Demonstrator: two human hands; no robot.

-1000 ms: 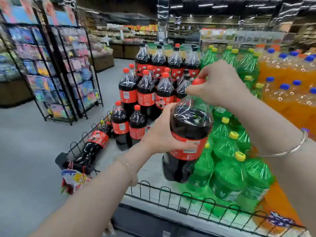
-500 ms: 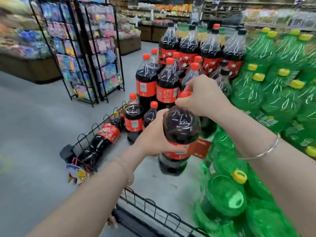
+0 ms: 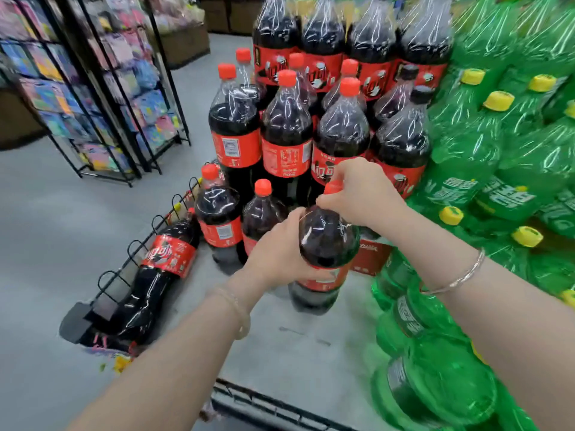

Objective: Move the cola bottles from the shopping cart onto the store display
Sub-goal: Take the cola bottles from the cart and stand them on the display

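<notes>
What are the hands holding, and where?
One cola bottle: left hand grips its body, right hand pinches its neck below the red cap.

Both forearms reach forward, left grip (image 3: 281, 248) and right grip (image 3: 362, 191) seemingly curled.

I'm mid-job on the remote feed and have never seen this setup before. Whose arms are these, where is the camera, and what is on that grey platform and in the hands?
There is no machine here: these are a person's two bare arms, filmed by one wide-angle camera worn on the head, looking forward and down. The left hand wraps the side of an upright cola bottle, and the right hand grips its neck at the red cap. The bottle's base is at or just above the grey display platform; contact cannot be told. On the platform stand more cola bottles in stacked tiers, with green soda bottles to the right. One fallen cola bottle lies on its side by the low wire rail at the left edge.
</notes>
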